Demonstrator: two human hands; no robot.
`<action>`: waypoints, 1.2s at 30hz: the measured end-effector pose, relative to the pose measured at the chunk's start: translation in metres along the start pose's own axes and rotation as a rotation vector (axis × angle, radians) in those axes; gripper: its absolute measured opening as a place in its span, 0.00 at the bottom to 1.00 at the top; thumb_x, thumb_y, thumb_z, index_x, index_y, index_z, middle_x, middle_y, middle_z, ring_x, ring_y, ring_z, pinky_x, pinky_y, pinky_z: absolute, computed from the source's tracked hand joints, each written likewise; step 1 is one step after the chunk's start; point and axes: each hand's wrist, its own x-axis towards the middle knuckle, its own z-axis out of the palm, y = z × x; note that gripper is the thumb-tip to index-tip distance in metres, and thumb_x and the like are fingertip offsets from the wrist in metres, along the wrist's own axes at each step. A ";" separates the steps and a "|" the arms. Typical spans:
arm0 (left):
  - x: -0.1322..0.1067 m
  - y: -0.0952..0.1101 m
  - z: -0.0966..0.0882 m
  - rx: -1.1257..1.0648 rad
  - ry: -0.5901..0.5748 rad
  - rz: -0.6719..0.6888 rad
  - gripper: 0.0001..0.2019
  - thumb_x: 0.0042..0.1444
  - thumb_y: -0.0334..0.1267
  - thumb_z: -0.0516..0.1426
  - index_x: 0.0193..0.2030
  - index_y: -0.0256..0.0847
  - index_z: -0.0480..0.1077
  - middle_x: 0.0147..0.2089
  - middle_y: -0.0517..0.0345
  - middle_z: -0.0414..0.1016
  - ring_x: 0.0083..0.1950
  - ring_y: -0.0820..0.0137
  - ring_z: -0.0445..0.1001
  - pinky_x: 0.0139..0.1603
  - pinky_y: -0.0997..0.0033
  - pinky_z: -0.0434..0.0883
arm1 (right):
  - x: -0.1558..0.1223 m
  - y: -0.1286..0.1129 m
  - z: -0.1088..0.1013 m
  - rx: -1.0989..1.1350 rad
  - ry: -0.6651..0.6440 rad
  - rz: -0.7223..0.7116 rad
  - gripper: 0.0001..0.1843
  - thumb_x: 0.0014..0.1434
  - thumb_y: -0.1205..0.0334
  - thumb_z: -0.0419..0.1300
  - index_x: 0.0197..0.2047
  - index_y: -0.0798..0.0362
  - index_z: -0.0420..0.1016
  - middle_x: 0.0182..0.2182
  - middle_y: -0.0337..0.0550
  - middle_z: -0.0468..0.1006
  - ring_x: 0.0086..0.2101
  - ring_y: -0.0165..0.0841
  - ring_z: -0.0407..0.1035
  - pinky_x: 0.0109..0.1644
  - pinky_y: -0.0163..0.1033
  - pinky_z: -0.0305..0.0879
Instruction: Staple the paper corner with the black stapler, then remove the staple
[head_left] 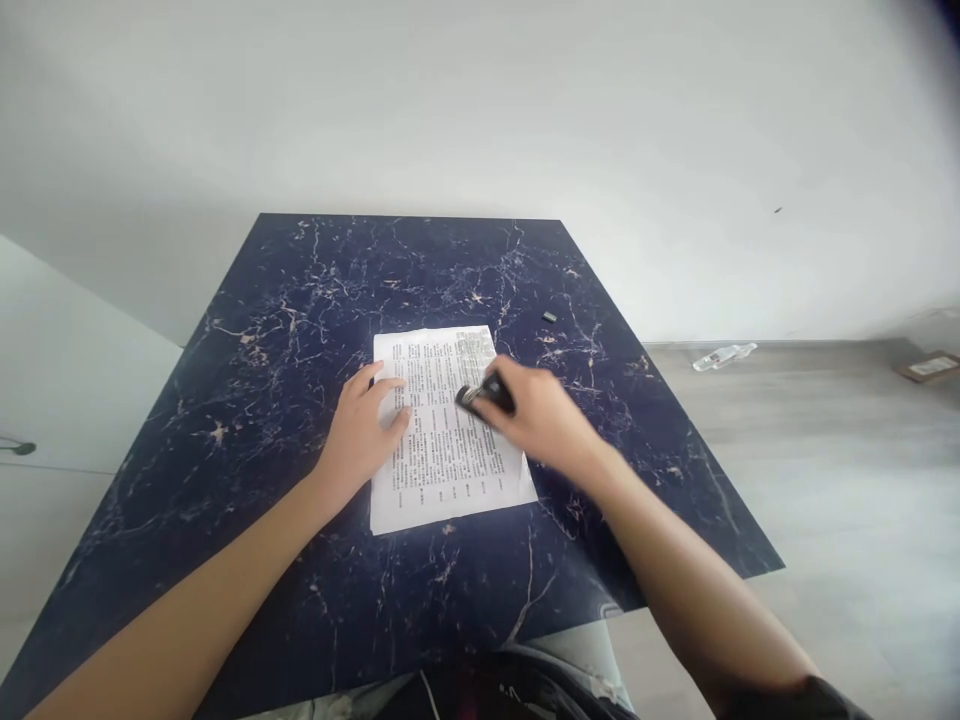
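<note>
Black sleeve [799,700]; dark block [549,317] near paper [442,490]

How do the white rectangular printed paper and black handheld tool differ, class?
The paper is white and broad; the tool is mostly black and smaller. The paper lies on the dark blue marbled table under the left hand; the right hand holds the tool. Each touches a hand.

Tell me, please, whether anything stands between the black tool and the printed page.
Nothing visible does: the right hand holds the black tool over the printed page; the left hand lies at the page's left side.
</note>
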 end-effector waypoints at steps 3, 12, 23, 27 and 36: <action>0.002 -0.004 0.002 0.036 0.021 0.043 0.15 0.62 0.40 0.60 0.54 0.44 0.77 0.69 0.44 0.68 0.73 0.44 0.62 0.72 0.32 0.60 | -0.007 -0.028 0.032 -0.072 -0.025 -0.138 0.07 0.68 0.57 0.57 0.42 0.51 0.65 0.34 0.45 0.77 0.30 0.34 0.68 0.31 0.39 0.58; 0.004 -0.005 -0.002 -0.049 0.104 0.059 0.13 0.66 0.41 0.55 0.54 0.45 0.75 0.63 0.45 0.75 0.69 0.48 0.68 0.71 0.35 0.63 | -0.003 -0.033 0.041 -0.108 -0.174 -0.333 0.19 0.62 0.69 0.54 0.56 0.53 0.66 0.40 0.47 0.78 0.33 0.37 0.69 0.35 0.41 0.61; 0.005 -0.001 -0.006 0.013 0.054 -0.050 0.13 0.68 0.42 0.53 0.54 0.43 0.73 0.68 0.42 0.71 0.71 0.47 0.66 0.72 0.37 0.63 | -0.095 0.074 -0.029 0.002 -0.108 0.094 0.24 0.69 0.57 0.56 0.66 0.47 0.64 0.47 0.53 0.82 0.35 0.43 0.78 0.35 0.45 0.72; 0.005 0.000 -0.003 -0.030 0.101 -0.037 0.10 0.66 0.38 0.53 0.50 0.45 0.73 0.67 0.46 0.73 0.69 0.48 0.69 0.71 0.38 0.64 | -0.107 0.095 -0.044 0.025 -0.150 0.088 0.31 0.69 0.49 0.60 0.71 0.45 0.62 0.54 0.54 0.80 0.42 0.48 0.80 0.43 0.53 0.77; 0.037 -0.055 -0.041 -0.169 0.230 0.099 0.10 0.65 0.36 0.53 0.47 0.44 0.75 0.49 0.53 0.76 0.42 0.65 0.80 0.48 0.63 0.75 | -0.012 0.160 -0.084 -0.037 0.386 -0.208 0.26 0.70 0.39 0.58 0.62 0.44 0.75 0.66 0.49 0.72 0.66 0.51 0.64 0.70 0.65 0.61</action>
